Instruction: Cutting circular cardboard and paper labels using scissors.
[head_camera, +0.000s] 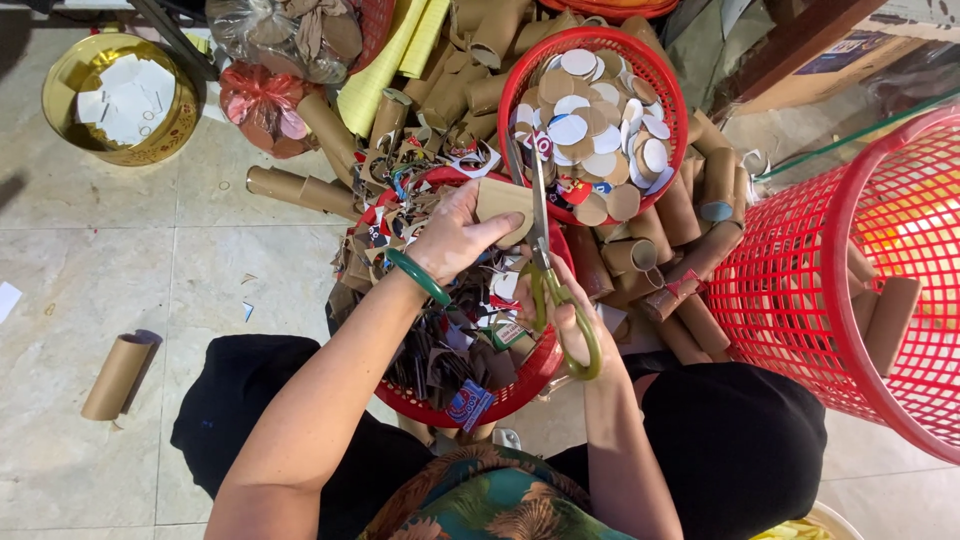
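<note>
The left hand (455, 235) was closed around a piece of brown cardboard (503, 200), held over the basket of scraps (520, 385). The right hand (570, 320) gripped the green-handled scissors (541, 250), blades pointing away from the body and meeting the cardboard's right edge. A tiled floor (150, 260) lay beneath, crowded with cardboard tubes (300, 190).

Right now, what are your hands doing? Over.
Left hand holds a cardboard piece. Right hand works green-handled scissors, blades at the cardboard. Scrap basket underneath. Nothing in the way.
</note>
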